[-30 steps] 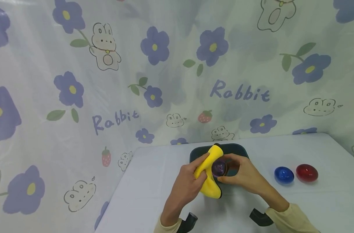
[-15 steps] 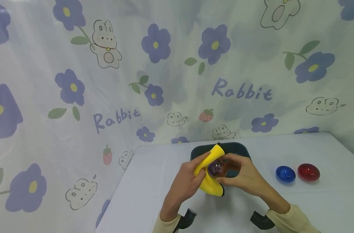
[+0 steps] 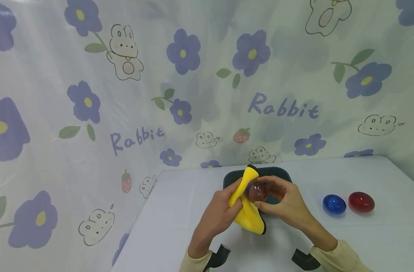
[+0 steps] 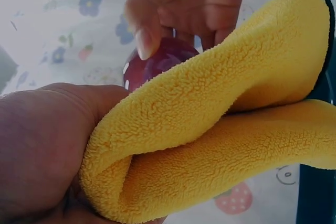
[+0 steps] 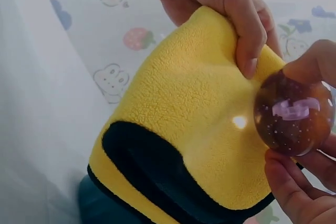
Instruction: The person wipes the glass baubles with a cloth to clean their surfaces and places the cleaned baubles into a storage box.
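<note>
My left hand [image 3: 218, 211] grips a folded yellow plush cloth [image 3: 248, 219] with dark edging; its dark underside shows in the right wrist view. Between thumb and fingertips, my right hand [image 3: 293, 206] holds a shiny translucent purple ball [image 3: 258, 192], slightly oval, up against the cloth. Small bubbles inside the purple ball [image 5: 294, 114] are visible in the right wrist view. From the left wrist, folds of the yellow cloth [image 4: 210, 103] hide the lower part of the ball. Both hands are raised in front of a dark teal container [image 3: 276, 170].
On the white table [image 3: 172, 211], to the right, a blue glossy egg-shaped piece [image 3: 334, 204] lies beside a red one [image 3: 361, 202]. Behind the table hangs a sheet [image 3: 207, 94] printed with flowers and rabbits. The hands partly hide the teal container's inside.
The purple ball turns in my right fingers and shifts slightly against the cloth. My left hand tilts the cloth more upright, and its lower corner swings a little right and down.
</note>
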`<action>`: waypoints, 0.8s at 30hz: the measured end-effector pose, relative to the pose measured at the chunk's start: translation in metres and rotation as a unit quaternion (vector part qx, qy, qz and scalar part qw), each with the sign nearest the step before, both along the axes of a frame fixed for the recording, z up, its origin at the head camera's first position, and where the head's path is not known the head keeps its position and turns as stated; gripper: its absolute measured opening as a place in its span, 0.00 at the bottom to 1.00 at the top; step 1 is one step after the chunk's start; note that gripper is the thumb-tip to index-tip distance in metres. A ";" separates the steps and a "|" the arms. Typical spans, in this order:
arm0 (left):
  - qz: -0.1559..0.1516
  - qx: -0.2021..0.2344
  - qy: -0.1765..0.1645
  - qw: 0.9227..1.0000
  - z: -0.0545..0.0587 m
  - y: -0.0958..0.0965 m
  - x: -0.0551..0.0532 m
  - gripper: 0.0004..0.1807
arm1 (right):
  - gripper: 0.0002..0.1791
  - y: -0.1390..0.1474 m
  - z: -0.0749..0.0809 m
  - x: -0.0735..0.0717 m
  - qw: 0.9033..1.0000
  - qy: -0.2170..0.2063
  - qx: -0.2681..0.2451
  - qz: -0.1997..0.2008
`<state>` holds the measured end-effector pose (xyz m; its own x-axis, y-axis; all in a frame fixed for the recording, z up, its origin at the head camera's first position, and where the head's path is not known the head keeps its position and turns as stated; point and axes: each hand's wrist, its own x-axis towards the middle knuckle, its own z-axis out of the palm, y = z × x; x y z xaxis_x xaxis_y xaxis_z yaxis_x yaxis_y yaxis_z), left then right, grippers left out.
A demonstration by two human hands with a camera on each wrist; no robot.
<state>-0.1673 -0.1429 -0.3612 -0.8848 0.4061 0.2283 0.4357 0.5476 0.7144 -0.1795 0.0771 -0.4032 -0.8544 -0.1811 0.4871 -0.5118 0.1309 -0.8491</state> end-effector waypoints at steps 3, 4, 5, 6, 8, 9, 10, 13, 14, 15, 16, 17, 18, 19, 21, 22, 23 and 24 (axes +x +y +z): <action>0.002 0.000 -0.003 1.000 0.000 0.000 0.000 0.32 | 0.30 0.000 -0.001 -0.001 1.000 0.004 -0.010 -0.007; 0.002 0.001 -0.004 1.000 0.000 0.000 0.001 0.32 | 0.31 0.000 -0.001 -0.001 1.000 0.005 -0.013 -0.008; 0.001 0.002 -0.005 1.000 0.000 0.000 0.001 0.32 | 0.31 0.001 0.000 -0.002 1.000 0.004 -0.016 -0.008; 0.001 0.003 -0.005 1.000 0.000 0.000 0.001 0.32 | 0.31 0.001 0.000 -0.002 1.000 0.003 -0.020 -0.008; 0.000 0.004 -0.005 1.000 0.000 0.000 0.001 0.32 | 0.32 0.002 0.001 -0.002 1.000 0.000 -0.021 -0.009; -0.001 0.005 -0.005 1.000 0.000 0.000 0.002 0.32 | 0.32 0.002 0.001 -0.002 1.000 -0.002 -0.021 -0.010; -0.002 0.005 -0.005 1.000 0.000 0.000 0.002 0.32 | 0.32 0.003 0.002 -0.003 1.000 -0.005 -0.020 -0.012; -0.004 0.007 -0.004 1.000 0.000 0.001 0.003 0.32 | 0.32 0.005 0.003 -0.003 1.000 -0.016 -0.009 -0.021; -0.004 0.007 -0.005 1.000 0.001 0.000 0.003 0.32 | 0.32 0.005 0.003 -0.003 0.999 -0.020 -0.004 -0.025; -0.004 0.008 -0.005 1.000 0.001 0.000 0.003 0.32 | 0.32 0.005 0.003 -0.003 0.999 -0.024 0.002 -0.029; -0.004 0.008 -0.004 1.000 0.001 0.000 0.003 0.32 | 0.32 0.006 0.003 -0.003 0.999 -0.027 0.008 -0.033; -0.005 0.009 -0.004 1.000 0.001 0.001 0.003 0.32 | 0.32 0.006 0.003 -0.003 0.999 -0.028 0.011 -0.037; -0.004 0.008 -0.005 1.000 0.001 0.001 0.004 0.32 | 0.32 0.007 0.003 -0.004 0.999 -0.029 0.017 -0.042; -0.003 0.007 -0.006 1.000 0.001 0.001 0.004 0.32 | 0.32 0.007 0.003 -0.004 0.998 -0.026 0.023 -0.048; -0.001 0.005 -0.009 1.000 0.001 0.001 0.004 0.31 | 0.33 0.008 0.002 -0.004 0.998 -0.021 0.033 -0.053; 0.001 0.004 -0.010 1.000 0.001 0.001 0.004 0.32 | 0.34 0.008 0.002 -0.005 0.998 -0.018 0.038 -0.055; 0.003 0.004 -0.011 1.000 0.002 0.001 0.005 0.32 | 0.34 0.009 0.001 -0.005 0.997 -0.015 0.042 -0.056; 0.006 0.002 -0.011 1.000 0.002 0.001 0.005 0.32 | 0.34 0.009 0.001 -0.006 0.997 -0.012 0.047 -0.057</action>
<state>-0.1624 -0.1417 -0.3595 -0.8943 0.3947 0.2106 0.4135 0.5497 0.7258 -0.1850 0.0861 -0.4020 -0.8831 -0.1271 0.4516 -0.4689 0.2666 -0.8420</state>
